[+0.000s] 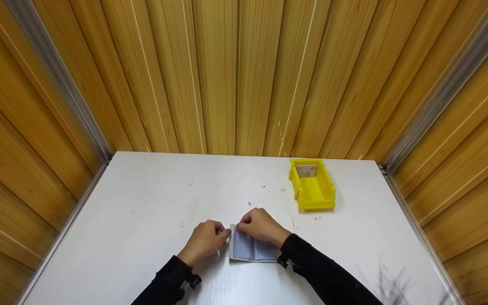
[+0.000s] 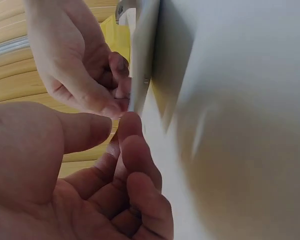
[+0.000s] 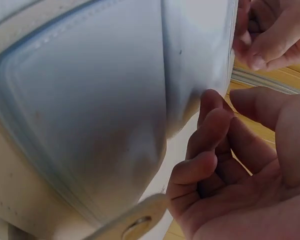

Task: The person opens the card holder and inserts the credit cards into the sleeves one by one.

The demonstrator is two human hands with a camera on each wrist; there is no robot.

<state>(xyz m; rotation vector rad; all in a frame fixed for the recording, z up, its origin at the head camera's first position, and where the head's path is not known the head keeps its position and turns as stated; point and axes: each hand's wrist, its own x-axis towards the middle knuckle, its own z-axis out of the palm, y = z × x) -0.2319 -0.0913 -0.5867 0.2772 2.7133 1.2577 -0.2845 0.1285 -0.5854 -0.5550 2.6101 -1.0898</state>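
A small pale card holder (image 1: 242,250) lies spread on the white table, its bluish clear sleeves (image 3: 90,100) facing up. A strap with a metal snap (image 3: 136,226) shows at its edge in the right wrist view. My right hand (image 1: 263,226) reaches over it and pinches a thin sleeve edge near the top of the left side. Close by, my left hand (image 1: 206,239) has its index fingertip right at the holder's left edge. A gap shows between the left thumb (image 2: 90,131) and index finger, and the other fingers are loosely bent.
A yellow open bin (image 1: 314,192) with a pale label inside stands at the back right of the table (image 1: 155,195). Wood-look panel walls (image 1: 235,76) rise behind and on both sides. Small dark marks dot the tabletop.
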